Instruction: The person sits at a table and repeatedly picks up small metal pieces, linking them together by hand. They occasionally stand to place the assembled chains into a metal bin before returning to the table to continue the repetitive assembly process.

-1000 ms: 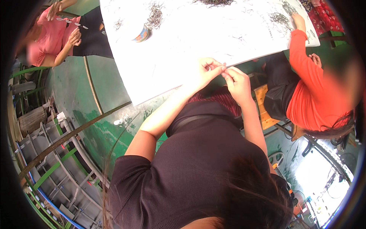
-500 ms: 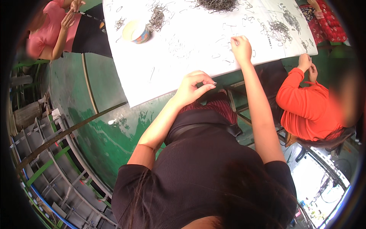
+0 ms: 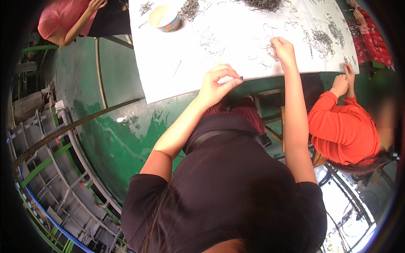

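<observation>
Just over the near edge of the white table [image 3: 162, 86], my left hand [image 3: 217, 86] pinches a small dark piece [image 3: 241, 78] between thumb and fingertips. The piece's exact kind is too small to tell. Farther right, my right hand [image 3: 284, 54] is lowered to the tabletop, fingers pressed together among loose, dark, S-shaped wire hooks [image 3: 265, 65]. Whatever its fingertips hold is hidden. A denser pile of dark hooks [image 3: 263, 4] lies at the far edge, and a looser heap [image 3: 322, 41] lies to the right of my right hand.
A round tub [image 3: 166, 21] with a patterned side stands at the far left, beside another heap of hooks [image 3: 190, 9]. A person in orange [image 3: 341, 122] sits close on my right. Others are in pink [image 3: 63, 21] and red [image 3: 377, 40]. The floor [image 3: 114, 139] is green.
The whole view has shifted, with the table higher and farther right. The dark piece in my left fingertips shows more plainly. My right hand stays low among the hooks.
</observation>
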